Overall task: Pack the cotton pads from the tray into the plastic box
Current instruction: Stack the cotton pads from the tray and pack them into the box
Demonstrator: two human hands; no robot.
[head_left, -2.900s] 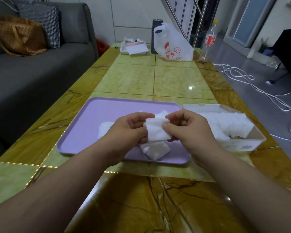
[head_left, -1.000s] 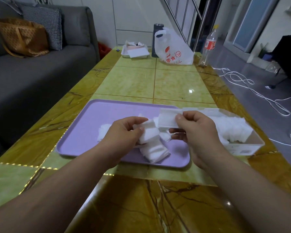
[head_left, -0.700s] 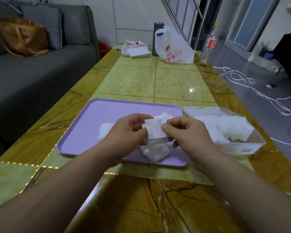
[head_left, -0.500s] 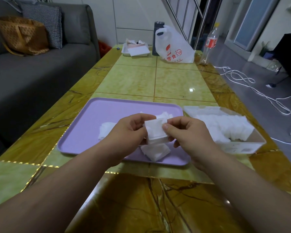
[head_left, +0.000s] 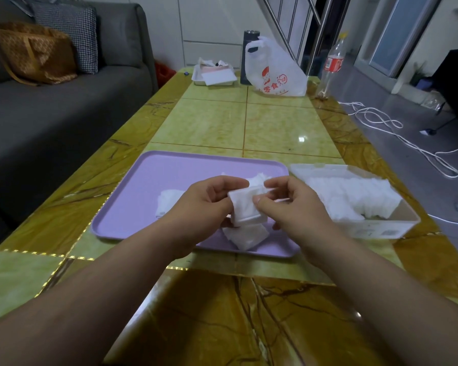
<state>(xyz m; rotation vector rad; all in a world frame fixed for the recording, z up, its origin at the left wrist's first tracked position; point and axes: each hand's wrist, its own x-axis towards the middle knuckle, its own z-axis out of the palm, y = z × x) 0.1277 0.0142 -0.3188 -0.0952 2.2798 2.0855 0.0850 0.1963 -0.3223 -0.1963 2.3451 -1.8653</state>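
Stack of cotton pads held above tray, between both hands. Left hand grips stack from side; right hand pinches top pad with its thumb. Change: a second ago right hand was over at plastic box with one pad, now back at stack. Likely one more packed, next being peeled. Pads white, square, thin, soft, stitched border. Loose pads just below hands. Box right of right hand: translucent, rigid, row of pads inside. Tray lilac, smooth, low rim. Counter glossy.

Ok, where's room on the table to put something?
Bare tiles between the purple tray and the white bag. Its left end, too. Crowded: the tray's middle, where left hand and right hand hold cotton pads, and the mostly full plastic box.
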